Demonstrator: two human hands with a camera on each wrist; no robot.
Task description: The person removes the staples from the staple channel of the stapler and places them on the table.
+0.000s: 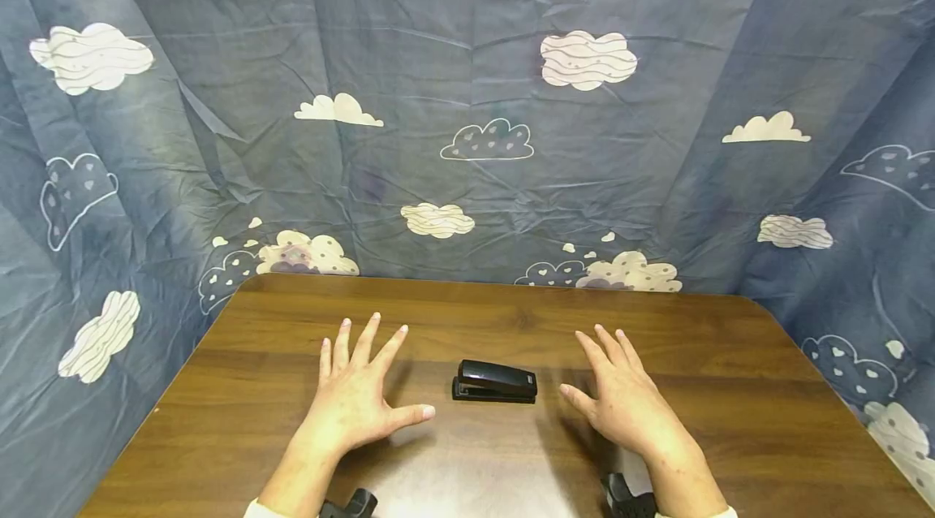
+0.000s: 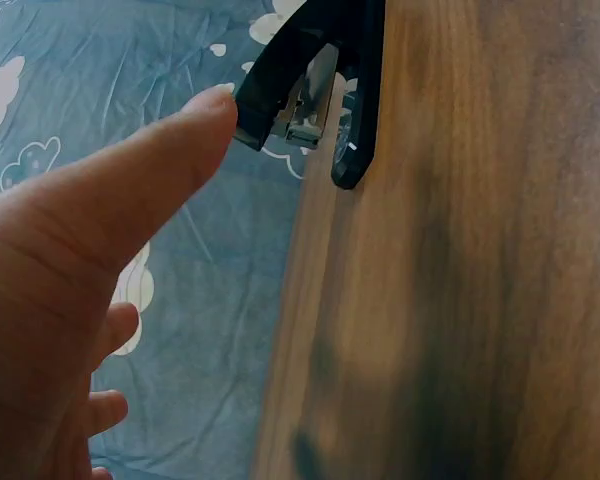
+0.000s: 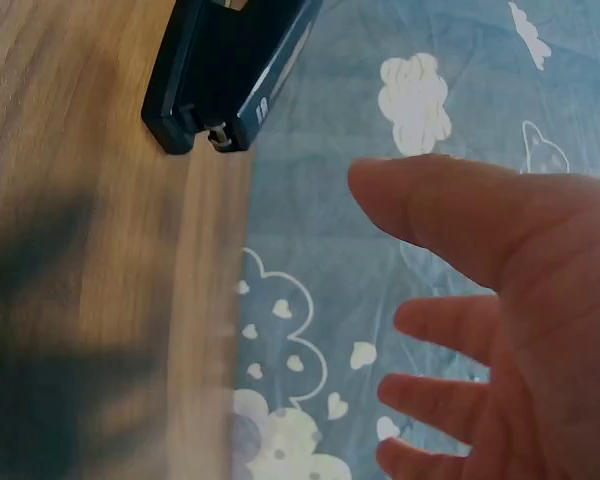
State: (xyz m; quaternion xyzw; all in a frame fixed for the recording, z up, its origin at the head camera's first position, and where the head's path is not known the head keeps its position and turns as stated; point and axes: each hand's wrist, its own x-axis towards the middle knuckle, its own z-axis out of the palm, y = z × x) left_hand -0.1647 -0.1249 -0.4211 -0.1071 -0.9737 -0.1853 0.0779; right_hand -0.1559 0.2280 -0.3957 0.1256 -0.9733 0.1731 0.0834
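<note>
1. My left hand and my right hand hover with fingers spread, holding nothing; the black stapler lies between them on the wooden table, touching neither hand.
2. I judge that a grip from only one side may push the stapler away, because it lies loose.
3. Count: one stapler, two hands, one table.

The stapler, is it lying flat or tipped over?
Lying flat. The stapler sits on its base on the table, black top facing up, between the two hands, untouched.
</note>
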